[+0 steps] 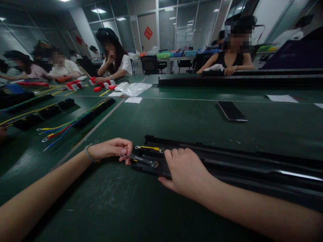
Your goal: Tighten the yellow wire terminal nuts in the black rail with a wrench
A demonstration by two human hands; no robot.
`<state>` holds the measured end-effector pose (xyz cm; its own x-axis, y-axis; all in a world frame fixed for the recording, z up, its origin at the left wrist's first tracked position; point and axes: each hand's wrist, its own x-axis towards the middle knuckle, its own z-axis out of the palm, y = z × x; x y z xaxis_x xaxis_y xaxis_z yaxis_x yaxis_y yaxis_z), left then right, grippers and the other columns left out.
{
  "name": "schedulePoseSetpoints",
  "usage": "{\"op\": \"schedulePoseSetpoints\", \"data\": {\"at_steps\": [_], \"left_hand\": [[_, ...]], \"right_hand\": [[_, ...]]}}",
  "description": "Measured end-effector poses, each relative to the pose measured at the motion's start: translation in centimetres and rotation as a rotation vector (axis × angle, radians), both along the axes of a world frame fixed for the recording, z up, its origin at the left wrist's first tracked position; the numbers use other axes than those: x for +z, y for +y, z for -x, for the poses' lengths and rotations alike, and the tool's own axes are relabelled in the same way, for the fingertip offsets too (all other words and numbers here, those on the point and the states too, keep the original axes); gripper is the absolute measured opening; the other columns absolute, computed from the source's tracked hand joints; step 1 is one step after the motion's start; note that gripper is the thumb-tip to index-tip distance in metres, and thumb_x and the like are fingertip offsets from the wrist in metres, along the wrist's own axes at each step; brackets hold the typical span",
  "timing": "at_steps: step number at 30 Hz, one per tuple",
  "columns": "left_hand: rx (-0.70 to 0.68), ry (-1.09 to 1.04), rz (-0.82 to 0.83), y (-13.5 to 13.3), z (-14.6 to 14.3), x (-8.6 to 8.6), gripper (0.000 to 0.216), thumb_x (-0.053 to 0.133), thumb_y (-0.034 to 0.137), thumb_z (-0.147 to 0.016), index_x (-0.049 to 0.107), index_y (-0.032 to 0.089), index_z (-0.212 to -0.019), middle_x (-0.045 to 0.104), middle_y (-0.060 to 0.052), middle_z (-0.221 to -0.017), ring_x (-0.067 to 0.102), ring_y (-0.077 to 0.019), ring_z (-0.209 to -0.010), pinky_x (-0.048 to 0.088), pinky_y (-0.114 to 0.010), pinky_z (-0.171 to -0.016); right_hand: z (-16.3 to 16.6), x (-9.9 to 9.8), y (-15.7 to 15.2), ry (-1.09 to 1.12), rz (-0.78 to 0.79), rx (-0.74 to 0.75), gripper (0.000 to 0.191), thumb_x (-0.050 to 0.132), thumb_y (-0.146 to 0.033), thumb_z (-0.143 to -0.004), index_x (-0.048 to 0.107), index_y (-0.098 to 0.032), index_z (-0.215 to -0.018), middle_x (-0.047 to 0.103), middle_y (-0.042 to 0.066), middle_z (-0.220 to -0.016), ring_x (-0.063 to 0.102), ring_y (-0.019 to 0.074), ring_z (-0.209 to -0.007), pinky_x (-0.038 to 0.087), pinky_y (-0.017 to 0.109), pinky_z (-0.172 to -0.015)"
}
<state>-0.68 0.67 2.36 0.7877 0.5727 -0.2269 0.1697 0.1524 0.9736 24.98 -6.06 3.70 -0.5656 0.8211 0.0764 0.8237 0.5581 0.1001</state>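
My left hand [120, 149] is closed around one end of a metal wrench [142, 160]. The wrench's ring end sits over a fastener near the end of a long black channel [227, 156], which lies on the green table. My right hand [188, 169] grips the channel across its width, fingers over the far side and thumb at the near side. Between the hands a yellow wire with a ring terminal [148, 148] sticks out past a bolt [161, 150]. Whatever lies under my right palm is hidden.
A phone [232, 111] lies beyond the channel. Black strips with coloured wires and ring terminals [93, 112] are at the left. A clear plastic bag [136, 89] and white paper [133, 100] lie farther back. Several people sit around the table, one behind another long black channel [227, 81].
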Motion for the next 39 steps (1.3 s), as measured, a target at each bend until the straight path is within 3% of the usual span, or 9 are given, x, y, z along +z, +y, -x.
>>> {"op": "schedulePoseSetpoints", "data": {"at_steps": [39], "left_hand": [[-0.011, 0.01, -0.03, -0.11, -0.18, 0.2, 0.019, 0.056, 0.031, -0.077, 0.054, 0.012, -0.074, 0.062, -0.005, -0.067, 0.051, -0.0115, -0.055, 0.037, -0.021, -0.05]], "right_hand": [[-0.05, 0.03, -0.09, -0.011, -0.011, 0.004, 0.048, 0.044, -0.056, -0.068, 0.053, -0.013, -0.087, 0.057, 0.01, -0.073, 0.052, 0.0232, -0.066, 0.038, 0.036, -0.06]]}}
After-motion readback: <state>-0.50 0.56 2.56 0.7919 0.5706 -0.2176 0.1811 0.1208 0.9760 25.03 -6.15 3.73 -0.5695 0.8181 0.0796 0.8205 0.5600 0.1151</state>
